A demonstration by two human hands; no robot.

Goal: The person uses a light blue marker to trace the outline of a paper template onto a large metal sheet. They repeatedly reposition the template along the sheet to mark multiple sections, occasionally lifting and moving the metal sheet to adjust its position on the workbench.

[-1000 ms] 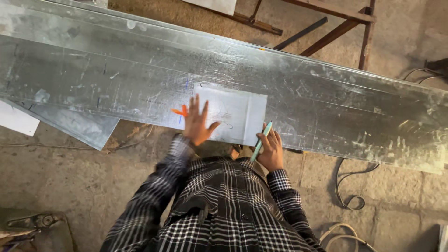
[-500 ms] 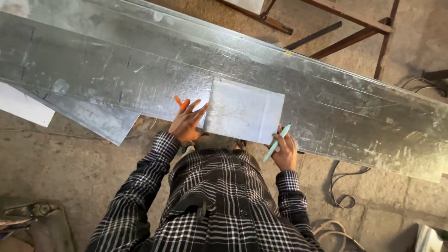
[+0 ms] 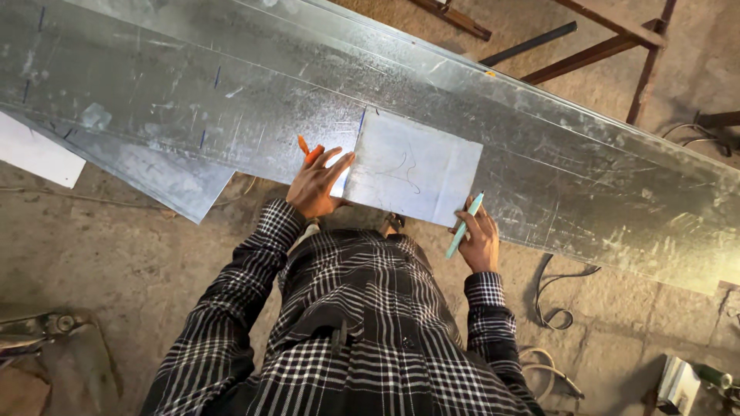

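Your work rests on a long galvanized metal sheet (image 3: 539, 146) that runs slantwise across the dusty concrete floor (image 3: 116, 254). A small rectangular metal plate (image 3: 412, 169) lies flat on the sheet, between your two grips and touching both. Beyond your left grip, a second sheet corner (image 3: 166, 181) juts out from under the long one, with a white piece (image 3: 35, 150) further out. On the floor past your right grip lies a looped dark cable (image 3: 559, 289).

A person in a checked shirt, seen from above

Black-and-white plaid, long sleeves with buttoned cuffs at both wrists; the left hand (image 3: 314, 189) and right hand (image 3: 479, 240) are bare, without gloves.
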